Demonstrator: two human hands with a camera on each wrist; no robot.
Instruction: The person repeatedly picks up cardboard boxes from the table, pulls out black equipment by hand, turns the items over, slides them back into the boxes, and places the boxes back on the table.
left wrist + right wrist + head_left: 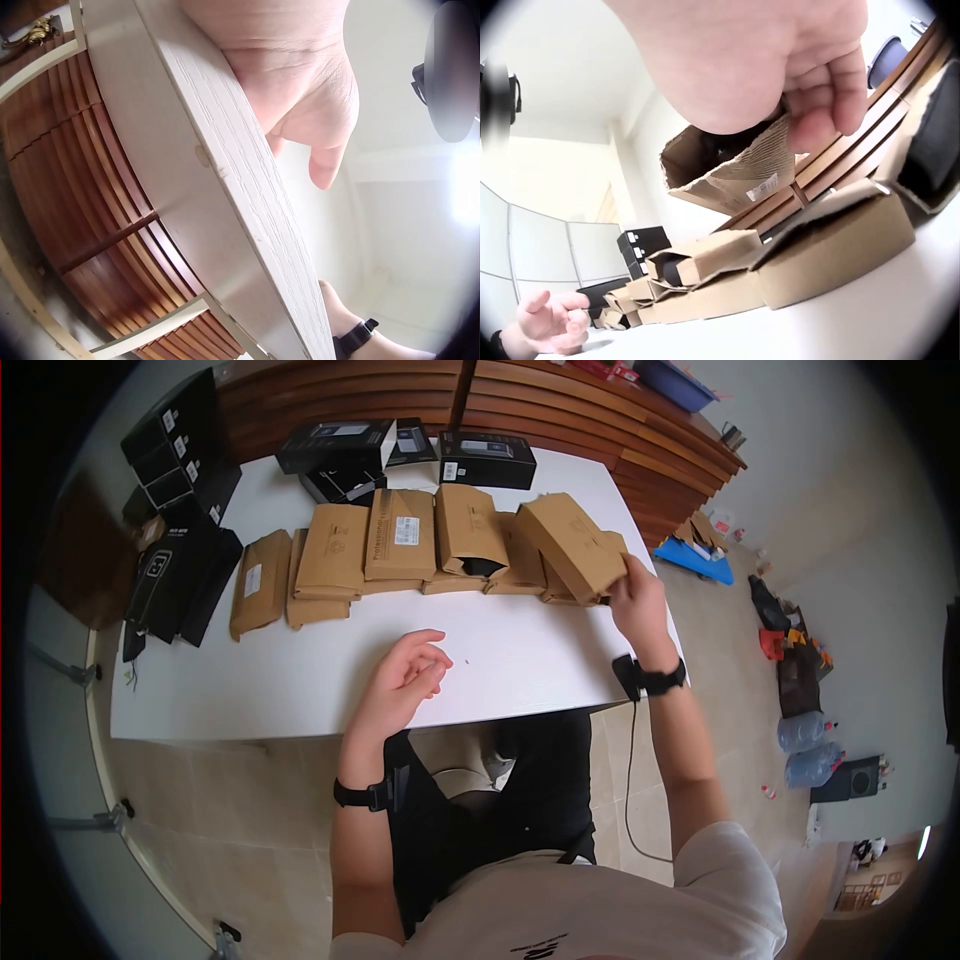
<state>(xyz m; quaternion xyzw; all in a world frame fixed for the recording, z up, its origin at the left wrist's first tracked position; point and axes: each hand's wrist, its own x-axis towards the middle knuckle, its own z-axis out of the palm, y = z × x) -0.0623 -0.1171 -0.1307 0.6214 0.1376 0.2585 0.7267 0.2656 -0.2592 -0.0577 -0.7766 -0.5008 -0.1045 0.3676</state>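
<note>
My right hand (640,608) pinches the near end of a brown cardboard box (570,547), which is tilted above the right end of a row of similar boxes. In the right wrist view the end of that box (731,184) gapes, with something dark inside, and a small white label shows on its side. My left hand (398,682) holds nothing; its fingers are loosely bent over the white table (520,672), in front of the row. Left of the held box, a brown box (470,525) lies with its near end open and black showing inside.
More brown boxes, such as a labelled one (392,532), lie stacked in the row. Black printed boxes (487,460) stand behind it, and others (172,455) are piled at the far left. A cable (628,800) hangs from my right wrist. Slatted wooden cabinets (590,420) back the table.
</note>
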